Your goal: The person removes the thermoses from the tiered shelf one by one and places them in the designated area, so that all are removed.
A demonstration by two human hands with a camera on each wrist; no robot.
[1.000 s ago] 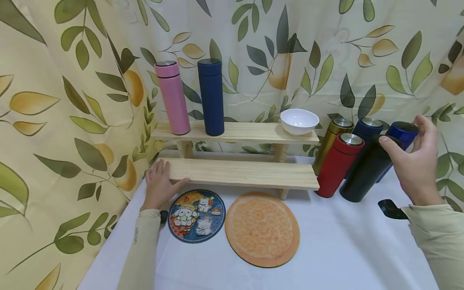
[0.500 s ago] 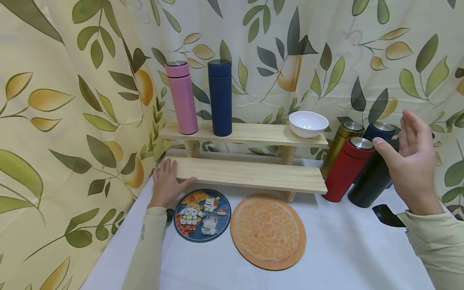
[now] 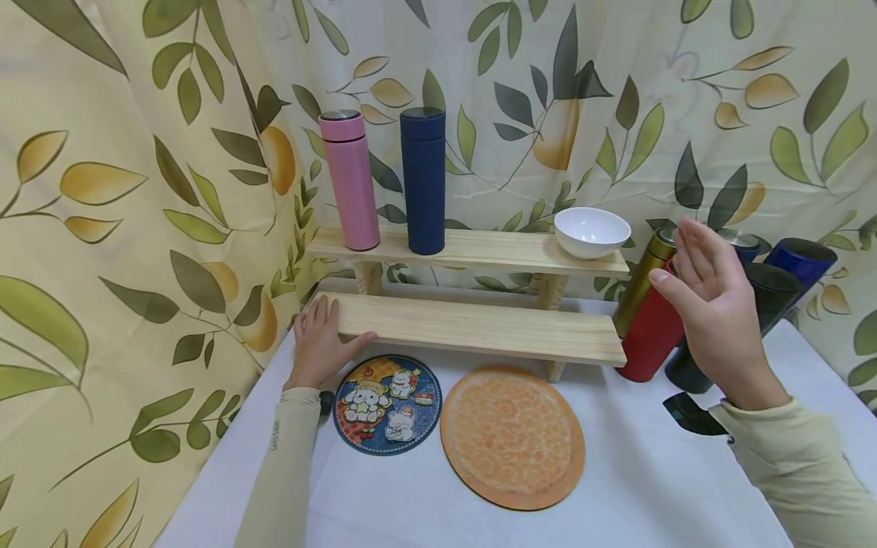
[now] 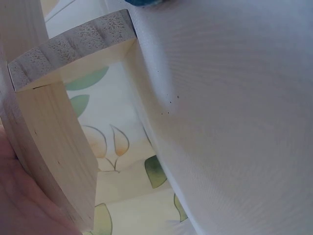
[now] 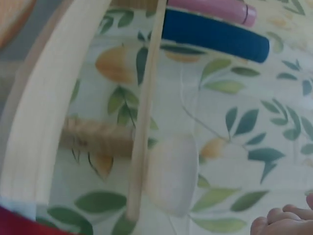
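Note:
My left hand (image 3: 319, 342) rests on the left end of the lower shelf board (image 3: 479, 327), thumb spread along its front edge. In the left wrist view, part of that hand (image 4: 24, 200) lies against the wood. My right hand (image 3: 719, 312) is raised with fingers extended, holding nothing. From the head view it partly covers a red thermos bottle (image 3: 647, 335) and a black bottle (image 3: 770, 293). A pink thermos (image 3: 351, 186) and a navy blue thermos (image 3: 423, 186) stand on the upper shelf (image 3: 493, 251), with a white bowl (image 3: 591, 233) at its right end.
Behind the right hand stand a gold bottle (image 3: 640, 281), another navy bottle (image 3: 743, 243) and a shiny blue one (image 3: 802, 260). A cartoon-printed round mat (image 3: 388, 403) and an orange-brown round mat (image 3: 512, 438) lie before the shelf. Leaf-patterned curtains (image 3: 507, 46) hang behind.
My right hand has moved left from over the black and shiny blue bottles to in front of the red one. My left hand stays on the shelf. The view has shifted slightly rightward.

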